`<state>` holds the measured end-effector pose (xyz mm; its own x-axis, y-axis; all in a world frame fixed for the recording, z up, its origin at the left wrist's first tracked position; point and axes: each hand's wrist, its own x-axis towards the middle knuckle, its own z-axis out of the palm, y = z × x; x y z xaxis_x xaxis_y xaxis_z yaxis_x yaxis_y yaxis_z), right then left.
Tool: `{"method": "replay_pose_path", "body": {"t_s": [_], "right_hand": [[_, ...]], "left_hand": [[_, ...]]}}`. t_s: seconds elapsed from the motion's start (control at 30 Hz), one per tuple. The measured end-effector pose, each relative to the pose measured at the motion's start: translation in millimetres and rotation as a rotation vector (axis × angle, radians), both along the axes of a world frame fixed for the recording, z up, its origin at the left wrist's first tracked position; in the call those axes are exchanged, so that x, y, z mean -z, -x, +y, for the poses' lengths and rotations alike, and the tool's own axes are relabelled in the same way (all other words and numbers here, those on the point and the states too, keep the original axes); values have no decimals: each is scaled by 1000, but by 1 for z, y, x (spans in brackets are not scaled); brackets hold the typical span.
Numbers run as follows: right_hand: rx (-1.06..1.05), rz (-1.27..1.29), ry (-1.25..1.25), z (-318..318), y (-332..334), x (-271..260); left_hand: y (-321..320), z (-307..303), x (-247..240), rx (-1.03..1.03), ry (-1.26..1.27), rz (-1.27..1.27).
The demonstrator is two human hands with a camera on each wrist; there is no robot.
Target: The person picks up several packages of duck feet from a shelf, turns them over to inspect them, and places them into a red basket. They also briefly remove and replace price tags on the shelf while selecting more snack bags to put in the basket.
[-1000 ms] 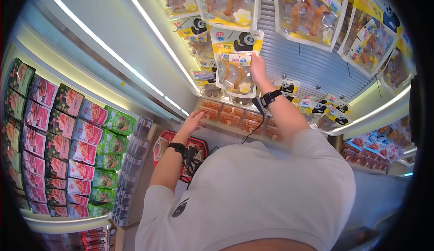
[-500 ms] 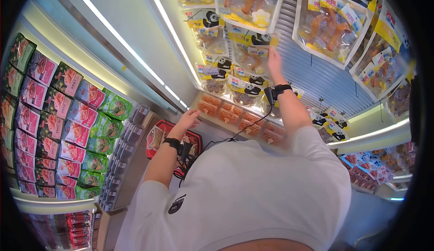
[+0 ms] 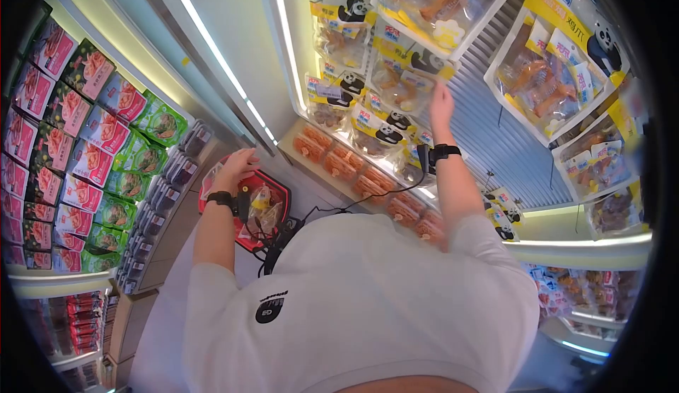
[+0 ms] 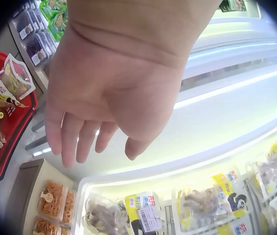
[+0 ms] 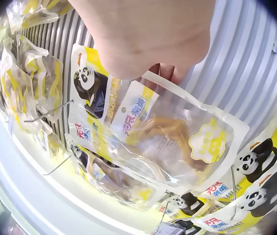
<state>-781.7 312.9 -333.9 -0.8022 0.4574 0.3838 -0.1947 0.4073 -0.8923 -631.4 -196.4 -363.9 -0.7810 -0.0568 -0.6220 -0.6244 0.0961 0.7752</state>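
A clear snack bag (image 3: 399,85) with a yellow panda header and brown pieces inside is at the hanging display in the head view. My right hand (image 3: 441,106) grips its side edge; the right wrist view shows the fingertips tucked behind the border of the bag (image 5: 177,142), which lies tilted. My left hand (image 3: 239,166) holds nothing and is beside the red basket (image 4: 25,117), overlapping its rim in the head view. In the left wrist view the left hand (image 4: 114,83) has its fingers loosely extended. Several yellow-and-white bags lie in the basket.
Metal hooks (image 5: 48,112) stick out from the ribbed back panel (image 5: 236,63). Larger hanging bags (image 3: 548,74) fill the right. Clear boxes of orange food (image 3: 343,163) line the ledge below. Pink and green pouches (image 3: 106,135) hang at left. A black cable (image 3: 364,198) runs between the wrists.
The head view has turned, shifting the shelves. The left hand has moved left to the basket. The bag in the right hand has gone from facing the camera to tilted at the display.
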Motion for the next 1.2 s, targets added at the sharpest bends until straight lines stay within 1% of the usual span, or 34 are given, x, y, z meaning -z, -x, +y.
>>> {"method": "replay_pose_path", "body": {"t_s": [0.03,0.07,0.1,0.17,0.2,0.23,0.27,0.3,0.33,0.37,0.43,0.47,0.53,0.57,0.63,0.7,0.77,0.8,0.83,0.9,0.93,0.97,1.03,1.07,1.1,1.17,1.2], "right_hand": [[-16,26,-23,-3,-5,-5],[-26,58,-34,-4,-8,-7],[-38,43,-51,-4,-9,-6],[7,-25,-26,-2,-8,-6],[-27,-8,38,2,-4,-2],[-32,-23,20,4,-2,2],[-56,-9,97,6,1,4],[-77,5,173,9,2,5],[-124,-47,233,13,1,4],[-110,-55,215,9,-1,-3],[-5,50,355,-3,-6,-29],[6,43,324,-4,-4,-40],[57,250,83,-2,-3,-60],[59,245,50,-5,-4,-73],[438,316,-586,-13,-7,-97],[418,316,-699,-26,-12,-119],[201,333,-1036,-37,-11,-138],[129,294,-980,-35,-4,-137],[107,296,-1019,-30,1,-136],[168,284,-1084,-25,13,-133],[203,125,-1041,-34,8,-135],[188,130,-1061,-33,11,-134],[88,104,-1254,-26,16,-130],[85,95,-1188,-36,12,-131],[70,99,-1208,-37,11,-130],[145,178,-1194,-42,17,-128],[153,88,-1224,-41,20,-128]], "left_hand": [[-2,-29,34,-145,-64,-57],[-13,-36,32,-199,-67,-27],[-21,-44,37,-211,-84,-43],[-38,-65,51,-345,-140,-64],[-47,-80,70,-354,-155,-81],[-59,-94,89,-399,-182,-97],[-69,-106,107,-442,-210,-109],[-79,-112,120,-444,-228,-124],[-90,-118,132,-489,-222,-183],[-98,-125,142,-526,-214,-243],[-119,-136,152,-520,-233,-288],[-128,-139,156,-530,-237,-320],[-143,-151,170,-574,-301,-326],[-147,-157,178,-602,-312,-319],[-154,-167,192,-662,-348,-292],[-161,-177,203,-741,-450,-298],[-171,-188,217,-776,-497,-266],[-173,-191,223,-818,-515,-272],[-179,-196,232,-834,-545,-242],[-192,-197,237,-891,-582,-202],[-199,-196,237,-931,-589,-191],[-206,-196,241,-944,-607,-200],[-223,-195,252,-972,-562,-212],[-232,-193,257,-982,-580,-224],[-242,-191,264,-1018,-594,-243],[-261,-191,283,-1072,-625,-262],[-273,-191,295,-1060,-635,-248]]}}
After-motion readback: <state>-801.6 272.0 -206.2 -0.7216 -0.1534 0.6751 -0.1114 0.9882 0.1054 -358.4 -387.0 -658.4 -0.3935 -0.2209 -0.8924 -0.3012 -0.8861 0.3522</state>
